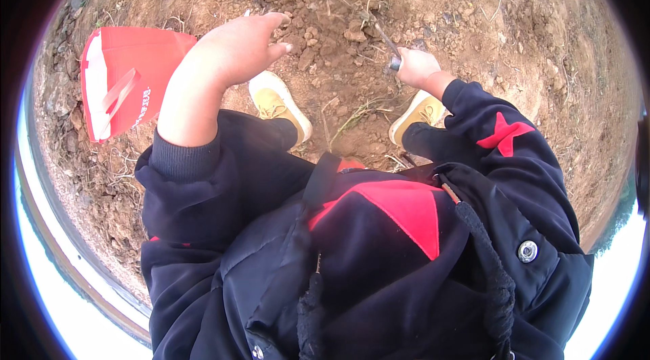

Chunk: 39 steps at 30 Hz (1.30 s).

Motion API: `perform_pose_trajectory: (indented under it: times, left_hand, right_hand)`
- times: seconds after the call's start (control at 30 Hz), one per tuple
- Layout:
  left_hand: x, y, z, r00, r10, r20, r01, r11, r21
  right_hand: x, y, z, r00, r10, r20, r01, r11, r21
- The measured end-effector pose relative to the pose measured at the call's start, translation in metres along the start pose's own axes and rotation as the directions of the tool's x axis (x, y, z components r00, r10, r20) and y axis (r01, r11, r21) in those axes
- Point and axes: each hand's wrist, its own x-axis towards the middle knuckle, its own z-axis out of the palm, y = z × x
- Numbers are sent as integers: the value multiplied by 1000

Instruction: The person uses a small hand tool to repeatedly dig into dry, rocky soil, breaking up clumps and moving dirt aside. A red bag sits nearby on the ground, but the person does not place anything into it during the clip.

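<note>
One vest fronts two hands, one gripping one tool.

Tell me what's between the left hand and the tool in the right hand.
Loose brown soil with clods lies between the left hand and the tool gripped by the right hand, shown in the head view.

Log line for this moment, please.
left hand: open above brown crumbly soil | right hand: gripping thin-shafted grey tool | red white-sided bag: on soil, left
</note>
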Motion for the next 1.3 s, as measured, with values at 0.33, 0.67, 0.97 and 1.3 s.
perform_pose_trajectory:
  times: [0.33, 0.67, 0.97, 1.3]
  left_hand:
    - [4, -12, 4, 989, 82, -126, -83, 997, -1]
    - [9, -17, -6, 963, 167, -214, -164, 986, 32]
    - [14, 0, -22, 956, 152, -251, -145, 988, 46]
    - [29, -3, -23, 962, 148, -228, -149, 989, 13]
  right_hand:
    - [-62, -38, -3, 961, -275, 42, 278, 939, -205]
    - [-53, -20, -31, 967, 65, -248, -72, 997, -18]
    - [33, -61, -51, 996, -5, -88, -3, 995, -98]
    - [-14, -119, -34, 977, -214, -7, 214, 977, 13]
